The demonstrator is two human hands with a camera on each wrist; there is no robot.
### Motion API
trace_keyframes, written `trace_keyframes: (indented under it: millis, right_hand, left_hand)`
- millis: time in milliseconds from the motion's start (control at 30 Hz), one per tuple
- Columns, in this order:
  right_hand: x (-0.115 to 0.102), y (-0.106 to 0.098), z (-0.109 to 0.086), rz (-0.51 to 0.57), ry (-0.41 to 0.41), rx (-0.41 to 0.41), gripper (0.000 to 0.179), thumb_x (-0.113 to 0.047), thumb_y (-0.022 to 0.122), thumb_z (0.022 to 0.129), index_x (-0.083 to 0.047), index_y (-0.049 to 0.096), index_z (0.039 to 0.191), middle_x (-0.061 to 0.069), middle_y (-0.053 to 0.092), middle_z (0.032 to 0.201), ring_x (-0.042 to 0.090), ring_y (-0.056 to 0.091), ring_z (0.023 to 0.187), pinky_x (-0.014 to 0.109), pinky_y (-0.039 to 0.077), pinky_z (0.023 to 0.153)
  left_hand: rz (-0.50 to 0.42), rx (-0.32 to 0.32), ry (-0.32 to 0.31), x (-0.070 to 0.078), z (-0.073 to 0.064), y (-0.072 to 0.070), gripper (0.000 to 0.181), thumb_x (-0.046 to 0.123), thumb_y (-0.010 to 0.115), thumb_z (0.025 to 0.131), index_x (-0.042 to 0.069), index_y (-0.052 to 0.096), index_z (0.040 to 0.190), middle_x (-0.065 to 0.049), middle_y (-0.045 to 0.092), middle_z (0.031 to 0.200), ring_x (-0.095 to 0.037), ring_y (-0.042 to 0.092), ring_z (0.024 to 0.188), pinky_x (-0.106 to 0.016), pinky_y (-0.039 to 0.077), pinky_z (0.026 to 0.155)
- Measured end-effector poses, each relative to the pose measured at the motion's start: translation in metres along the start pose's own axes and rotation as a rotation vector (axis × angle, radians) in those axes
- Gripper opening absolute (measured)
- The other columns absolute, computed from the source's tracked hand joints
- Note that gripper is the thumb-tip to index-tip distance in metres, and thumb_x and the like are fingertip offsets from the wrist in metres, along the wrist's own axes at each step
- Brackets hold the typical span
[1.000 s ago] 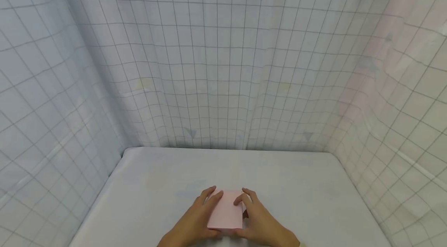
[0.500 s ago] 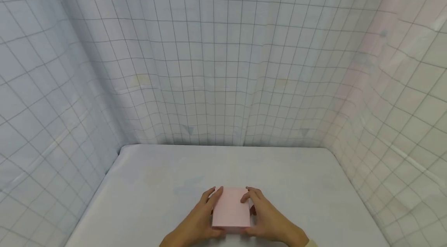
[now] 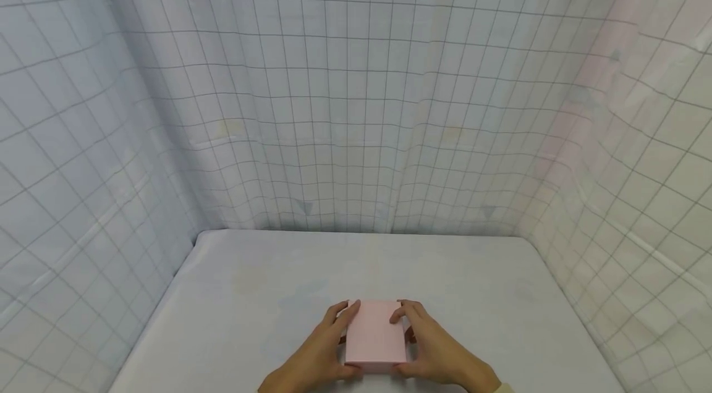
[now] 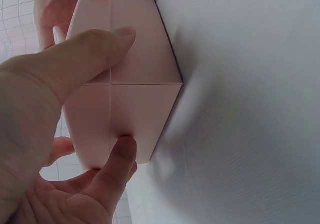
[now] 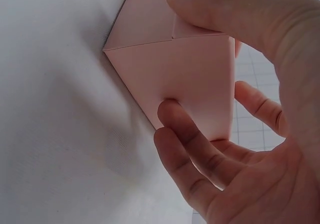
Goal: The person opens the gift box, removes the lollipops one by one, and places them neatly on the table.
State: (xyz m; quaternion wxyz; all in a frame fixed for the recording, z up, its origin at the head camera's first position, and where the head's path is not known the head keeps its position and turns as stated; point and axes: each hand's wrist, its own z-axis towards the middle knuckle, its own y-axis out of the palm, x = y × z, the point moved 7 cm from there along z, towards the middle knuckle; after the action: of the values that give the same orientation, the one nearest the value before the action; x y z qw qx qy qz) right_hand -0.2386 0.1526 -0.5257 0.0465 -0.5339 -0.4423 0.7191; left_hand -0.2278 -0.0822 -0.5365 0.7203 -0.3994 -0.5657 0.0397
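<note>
A pale pink cardboard box (image 3: 376, 334) lies flat between my two hands near the front of the white table in the head view. My left hand (image 3: 325, 346) grips its left side. In the left wrist view the thumb lies on the box's near face (image 4: 145, 48), and the other fingers curl along the side and over the top edge. From the right, my right hand (image 3: 431, 346) holds it the same way, thumb in front, one fingertip on the top. A thin lid seam runs round the box (image 5: 195, 68). The underside is hidden.
A white cloth-covered table (image 3: 250, 294) spreads behind and to both sides of the box. White grid-patterned curtains (image 3: 356, 102) close in the table at the back, left and right.
The box and both hands have shifted a little to the right across the table. Both hands keep their hold, and slightly more of the box's near face shows.
</note>
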Motion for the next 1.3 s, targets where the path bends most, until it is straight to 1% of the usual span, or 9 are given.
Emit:
trace_keyframes:
  millis: [167,300,400,600,733,867,1000,1133,1300]
  right_hand:
    - [0.001,0.001,-0.002,0.004,-0.005,-0.001,0.075,-0.037,0.104,0.09,-0.028,0.053,0.145,0.019,0.046,0.172,0.002,0.068,0.108,0.029,0.065,0.098]
    - [0.001,0.001,-0.002,0.002,-0.014,0.004,0.076,-0.036,0.104,0.09,-0.026,0.053,0.145,0.021,0.046,0.171,0.001,0.069,0.109,0.029,0.066,0.098]
    - [0.0,0.001,-0.002,-0.015,-0.029,0.01,0.076,-0.036,0.104,0.09,-0.025,0.053,0.146,0.021,0.047,0.172,0.0,0.069,0.109,0.03,0.066,0.098]
    - [-0.001,-0.001,0.0,-0.049,-0.035,0.019,0.078,-0.042,0.104,0.09,-0.026,0.054,0.149,0.015,0.049,0.171,0.004,0.07,0.118,0.033,0.065,0.1]
    - [0.0,-0.004,-0.001,-0.058,-0.027,0.029,0.079,-0.045,0.104,0.09,-0.027,0.055,0.15,0.011,0.052,0.168,0.008,0.068,0.122,0.03,0.063,0.094]
    - [0.0,-0.006,-0.003,-0.05,-0.021,0.03,0.079,-0.047,0.103,0.091,-0.027,0.056,0.151,0.014,0.052,0.17,0.009,0.065,0.12,0.026,0.06,0.086]
    - [0.0,-0.005,-0.004,-0.037,-0.017,0.031,0.077,-0.048,0.102,0.091,-0.026,0.057,0.151,0.016,0.051,0.174,0.008,0.065,0.121,0.027,0.061,0.085]
    - [-0.002,-0.006,-0.005,-0.03,-0.021,0.041,0.076,-0.044,0.102,0.091,-0.027,0.058,0.15,0.019,0.05,0.175,0.007,0.066,0.119,0.026,0.062,0.085]
    - [-0.006,-0.009,-0.006,-0.019,-0.032,0.055,0.075,-0.041,0.102,0.091,-0.028,0.059,0.15,0.022,0.05,0.176,0.005,0.066,0.118,0.024,0.061,0.083]
  left_hand:
    - [-0.002,-0.002,0.007,0.001,-0.001,0.0,0.122,0.028,0.108,0.087,0.01,0.035,0.183,-0.035,0.03,0.183,-0.055,0.058,0.156,-0.04,0.069,0.109]
    - [-0.016,-0.009,0.004,0.001,-0.001,-0.001,0.117,0.029,0.107,0.087,0.015,0.039,0.181,-0.035,0.027,0.184,-0.055,0.056,0.158,-0.04,0.068,0.11]
    - [-0.018,-0.002,-0.002,0.001,-0.002,-0.002,0.116,0.031,0.107,0.087,0.018,0.04,0.181,-0.034,0.027,0.184,-0.055,0.055,0.159,-0.041,0.068,0.11]
    - [-0.018,0.011,-0.003,0.002,-0.004,-0.005,0.115,0.031,0.107,0.088,0.017,0.04,0.18,-0.034,0.028,0.184,-0.056,0.053,0.16,-0.044,0.068,0.11]
    - [-0.009,0.01,0.001,0.004,-0.002,-0.006,0.115,0.031,0.107,0.088,0.017,0.04,0.181,-0.032,0.029,0.184,-0.054,0.054,0.16,-0.042,0.068,0.112]
    - [0.001,0.007,-0.008,0.005,-0.001,-0.006,0.114,0.032,0.106,0.089,0.019,0.04,0.181,-0.03,0.03,0.184,-0.05,0.056,0.159,-0.04,0.068,0.112]
    - [-0.006,0.009,-0.015,0.006,-0.003,-0.006,0.113,0.03,0.106,0.088,0.019,0.041,0.18,-0.03,0.03,0.184,-0.05,0.056,0.159,-0.041,0.068,0.111]
    - [-0.014,0.019,-0.002,0.008,-0.004,-0.009,0.113,0.029,0.106,0.088,0.02,0.041,0.18,-0.031,0.03,0.183,-0.05,0.056,0.158,-0.042,0.068,0.111]
    - [-0.023,0.032,0.008,0.011,-0.004,-0.012,0.112,0.03,0.106,0.089,0.02,0.041,0.18,-0.029,0.03,0.184,-0.05,0.056,0.159,-0.042,0.068,0.111]
